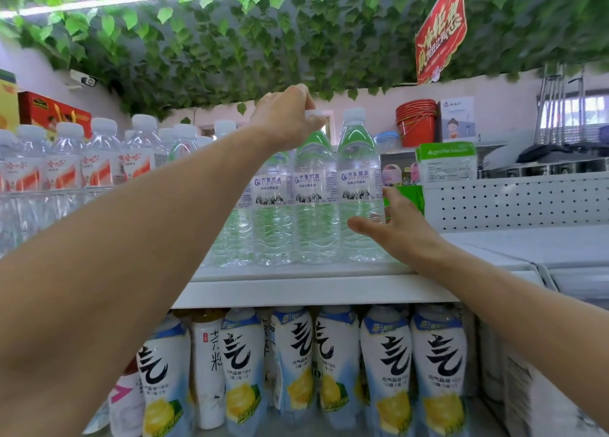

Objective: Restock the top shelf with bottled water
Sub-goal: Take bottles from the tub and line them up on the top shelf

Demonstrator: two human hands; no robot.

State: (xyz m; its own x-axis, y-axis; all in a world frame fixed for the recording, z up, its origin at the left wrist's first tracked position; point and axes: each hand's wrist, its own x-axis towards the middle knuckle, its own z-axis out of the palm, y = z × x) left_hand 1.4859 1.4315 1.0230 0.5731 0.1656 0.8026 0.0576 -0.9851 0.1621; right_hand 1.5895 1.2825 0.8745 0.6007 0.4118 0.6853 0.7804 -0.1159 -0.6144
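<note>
- Under the left hand (286, 118), on the top shelf (296, 291): a clear water bottle (313, 202) standing upright, white cap pinched in the closed fingertips, pale label with blue characters and a dark mountain strip, ribbed lower body.
- Just right of that hand: a matching bottle (359, 189), upright, white cap bare, touching the held one at the shoulder.
- Beside this second bottle's lower right flank: the right hand (400, 229), spread wide, thumb toward the bottle's base, gripping nothing; contact with the plastic hard to judge.
- Behind the left forearm: two or more bottles of the same kind, partly hidden, caps out of sight.
- Far left of the left hand: red-labelled bottles (62, 159), blurred and cut off by the picture's edge.
- Below both arms: white and blue drink bottles (385, 370) with lemon pictures, bases cropped.
- Beyond the right hand: red buckets (416, 122) and a green-topped packet (446, 161), print too soft to read.
</note>
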